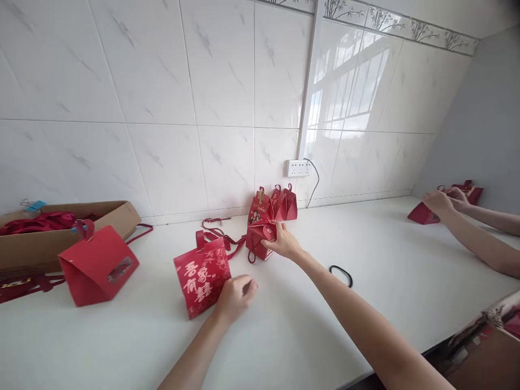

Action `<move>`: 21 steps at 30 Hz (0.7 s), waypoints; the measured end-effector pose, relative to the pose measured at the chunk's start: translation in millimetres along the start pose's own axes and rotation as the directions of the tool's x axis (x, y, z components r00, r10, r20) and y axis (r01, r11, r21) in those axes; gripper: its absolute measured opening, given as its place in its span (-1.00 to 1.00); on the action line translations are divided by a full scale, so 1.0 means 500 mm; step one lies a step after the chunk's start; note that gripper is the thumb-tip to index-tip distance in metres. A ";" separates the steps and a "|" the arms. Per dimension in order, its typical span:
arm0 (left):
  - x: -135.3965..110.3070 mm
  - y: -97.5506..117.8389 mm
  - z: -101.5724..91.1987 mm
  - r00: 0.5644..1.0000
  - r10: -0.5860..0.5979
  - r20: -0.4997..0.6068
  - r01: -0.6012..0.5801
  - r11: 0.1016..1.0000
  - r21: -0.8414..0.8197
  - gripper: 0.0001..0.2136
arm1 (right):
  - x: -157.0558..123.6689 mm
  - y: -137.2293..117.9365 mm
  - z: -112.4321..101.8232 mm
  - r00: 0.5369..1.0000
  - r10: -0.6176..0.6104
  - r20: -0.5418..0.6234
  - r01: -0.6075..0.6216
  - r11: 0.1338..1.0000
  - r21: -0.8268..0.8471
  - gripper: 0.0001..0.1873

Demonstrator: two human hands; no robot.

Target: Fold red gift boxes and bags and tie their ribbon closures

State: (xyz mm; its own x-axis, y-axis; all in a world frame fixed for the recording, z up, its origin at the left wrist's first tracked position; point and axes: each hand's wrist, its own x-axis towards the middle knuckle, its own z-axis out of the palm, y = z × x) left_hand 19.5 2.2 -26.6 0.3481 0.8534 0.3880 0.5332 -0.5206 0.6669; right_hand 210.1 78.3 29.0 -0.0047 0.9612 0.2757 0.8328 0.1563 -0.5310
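My right hand (285, 242) reaches forward and grips a small red gift box (255, 238), which lies tipped over with its loop handle toward me. Right behind it stands another red gift box (260, 206) with a printed couple on it. Loosely curled into a fist, my left hand (235, 297) is beside the lower right edge of a red gift box with white characters (201, 276); I see nothing in its fingers. Dark red ribbon (217, 233) trails behind that box. A plain red gift box with an oval window (99, 265) stands farther left.
A cardboard box (109, 212) of red ribbon sits at the left back. Two more small red boxes (286, 201) stand by the wall. A black band (341, 275) lies on the white table (309, 346). At right, another person's hands (441, 200) hold a red box (422, 214).
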 end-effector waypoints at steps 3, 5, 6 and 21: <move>0.003 -0.003 0.001 1.000 0.000 -0.015 0.000 1.000 -0.004 -0.69 | -0.009 0.065 -0.041 0.986 0.081 -0.149 -0.077 0.996 0.034 -0.28; 0.006 -0.004 0.002 1.000 -0.001 -0.020 0.000 1.000 -0.005 -0.69 | -0.005 0.110 -0.071 0.949 0.165 -0.270 -0.161 0.986 0.037 -0.30; 0.008 -0.005 0.003 1.000 0.000 -0.021 0.000 1.000 -0.006 -0.69 | -0.001 0.131 -0.084 0.923 0.206 -0.324 -0.208 0.978 0.028 -0.30; 0.018 -0.004 0.002 0.999 0.009 -0.038 -0.009 1.000 -0.010 -0.69 | 0.011 -0.028 -0.048 0.955 -0.287 -0.069 0.287 0.958 -0.017 -0.40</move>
State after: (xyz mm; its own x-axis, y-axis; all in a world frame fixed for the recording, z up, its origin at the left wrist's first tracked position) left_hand 22.2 10.9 -25.3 0.3232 0.8491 0.4178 0.5222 -0.5283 0.6695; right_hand 211.8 76.0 57.1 -0.2056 0.8576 0.4715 0.8059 0.4217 -0.4156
